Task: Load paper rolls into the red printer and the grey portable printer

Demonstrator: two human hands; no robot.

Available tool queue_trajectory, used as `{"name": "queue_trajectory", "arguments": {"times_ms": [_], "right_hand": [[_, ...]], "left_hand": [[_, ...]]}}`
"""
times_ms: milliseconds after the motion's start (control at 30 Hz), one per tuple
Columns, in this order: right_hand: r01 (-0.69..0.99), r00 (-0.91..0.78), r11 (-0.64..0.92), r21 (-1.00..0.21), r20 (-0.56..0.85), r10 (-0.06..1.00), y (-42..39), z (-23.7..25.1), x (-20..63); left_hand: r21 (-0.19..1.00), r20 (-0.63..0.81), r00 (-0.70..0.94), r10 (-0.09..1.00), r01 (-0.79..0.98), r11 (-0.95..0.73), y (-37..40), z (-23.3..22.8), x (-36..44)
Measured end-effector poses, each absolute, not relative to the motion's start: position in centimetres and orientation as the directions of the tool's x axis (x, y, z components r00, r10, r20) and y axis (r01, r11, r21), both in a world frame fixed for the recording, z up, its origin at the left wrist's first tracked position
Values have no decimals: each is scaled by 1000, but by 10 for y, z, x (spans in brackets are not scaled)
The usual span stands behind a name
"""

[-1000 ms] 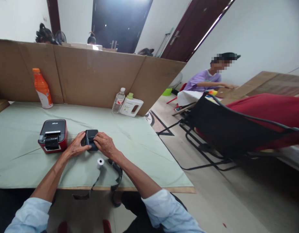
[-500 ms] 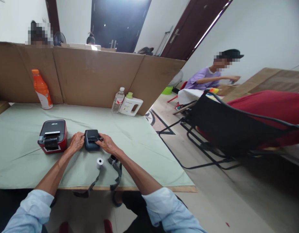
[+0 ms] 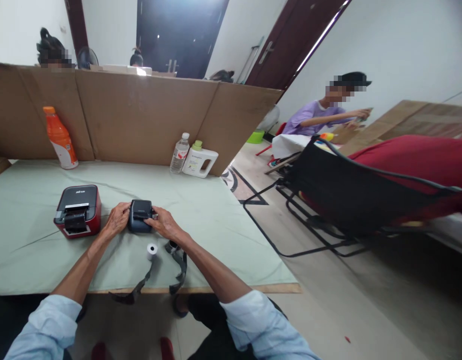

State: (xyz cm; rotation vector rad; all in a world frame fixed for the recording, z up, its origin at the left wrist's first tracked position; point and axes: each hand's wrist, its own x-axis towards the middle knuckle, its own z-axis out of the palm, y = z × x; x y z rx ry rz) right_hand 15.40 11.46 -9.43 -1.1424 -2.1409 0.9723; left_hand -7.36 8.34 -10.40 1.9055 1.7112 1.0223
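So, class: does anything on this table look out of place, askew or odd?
One thing: the dark strap trails off the table's near edge and hangs loose. The paper roll lies loose beside it. Otherwise both hands hold the small black device squarely.

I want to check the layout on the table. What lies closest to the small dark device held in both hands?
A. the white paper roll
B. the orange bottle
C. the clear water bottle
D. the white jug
A: the white paper roll lies just in front of the small dark device; the bottles and jug stand far back by the cardboard.
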Motion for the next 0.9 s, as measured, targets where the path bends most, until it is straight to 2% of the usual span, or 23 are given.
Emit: {"name": "queue_trajectory", "arguments": {"times_ms": [433,667,800,900], "right_hand": [[424,-528,400,-813,137,838,115,-100,156],[455,-539,396,-797,107,835,116,-102,156],[482,-541,407,-776,102,835,117,-101,155],[513,-530,412,-753,100,842,116,-98,153]], "left_hand": [[681,299,-37,953,709,-186,71,-121,-72],[695,228,-94,969,713,-94,63,-119,-70],[754,193,-148,970,655,-50,65,-111,-68],[837,104,-247,963,545,49,73,-104,-68]]}}
